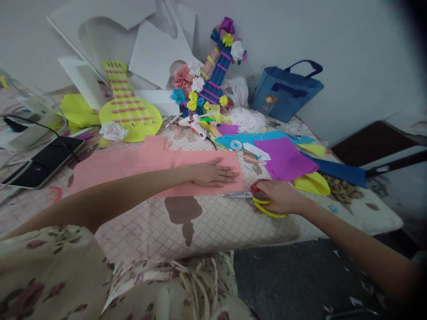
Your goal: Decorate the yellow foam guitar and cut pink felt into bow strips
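Observation:
A large sheet of salmon-pink paper (133, 160) is spread across the table, its upper edge cut unevenly. My left hand (215, 173) lies flat on its right part with the fingers stretched out. By the sheet's lower right corner, my right hand (278, 195) grips a pair of scissors (238, 195) by their red and yellow handles. The blades point left along the sheet's bottom edge and look nearly closed; whether they touch the paper I cannot tell. Purple paper (287, 158) lies just beyond my right hand.
Behind the sheet are a yellow paper guitar (133, 118), a blue guitar decorated with paper flowers (218, 73), a glue gun (196, 126) and white shredded strands (248, 120). A blue bag (283, 95) stands back right. At left lies a tablet-like device (43, 162) with cables. Peanuts (343, 189) sit right.

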